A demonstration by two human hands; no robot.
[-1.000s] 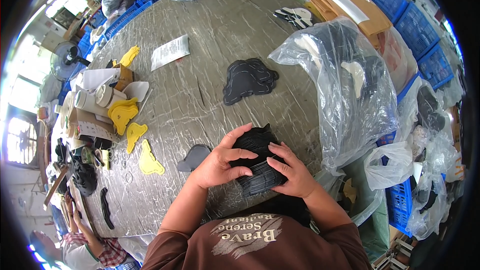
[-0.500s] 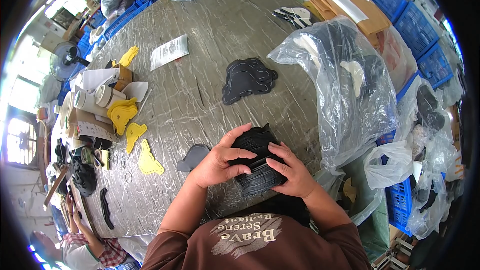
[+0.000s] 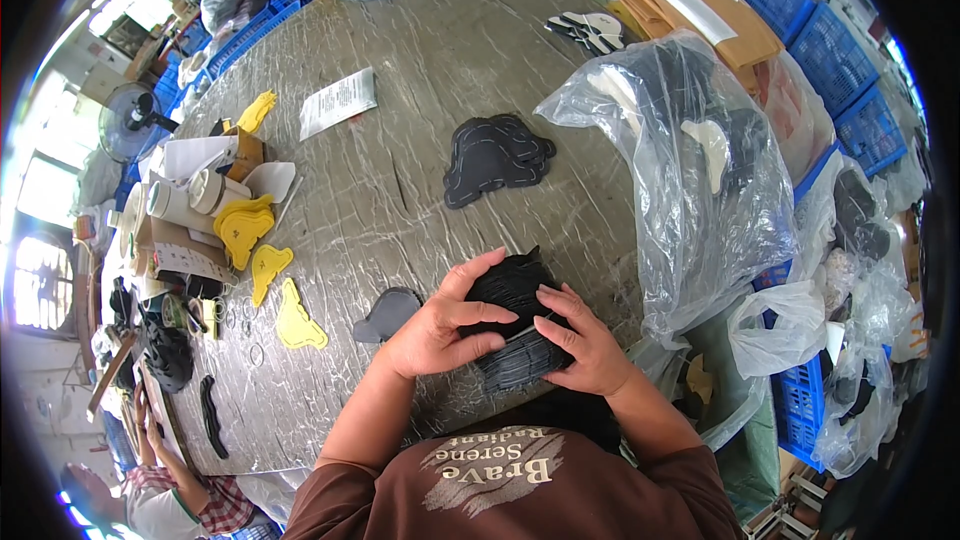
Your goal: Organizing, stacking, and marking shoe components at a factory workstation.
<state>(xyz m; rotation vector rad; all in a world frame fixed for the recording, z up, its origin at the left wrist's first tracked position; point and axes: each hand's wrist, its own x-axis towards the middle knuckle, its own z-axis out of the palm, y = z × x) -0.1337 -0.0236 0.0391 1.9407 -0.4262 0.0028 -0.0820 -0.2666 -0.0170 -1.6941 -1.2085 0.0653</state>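
A thick stack of black cut pieces [image 3: 520,358] stands on edge near the table's front edge, its thin layers showing. My left hand [image 3: 445,325] grips its left side, with the thumb and fingers bent against the layers. On the right side my right hand [image 3: 580,345] is closed round the stack, thumb and forefinger near a gap that parts it in two. Just left of my left hand lies a dark grey curved piece [image 3: 385,312]. Farther off, a pile of dark grey pieces with pale dashed lines [image 3: 497,162] rests on the table.
Yellow shaped pieces [image 3: 300,320] lie at the left by a cardboard box [image 3: 185,245] with rolls. A large transparent plastic bag [image 3: 690,230] of dark and white pieces covers the right edge, near blue crates [image 3: 800,410]. Co-workers sit at the far edge and lower left.
My left fingers have shifted very slightly on the stack, which stays in place. At the far edge, a co-worker's other hand has come into view over a plastic bag.
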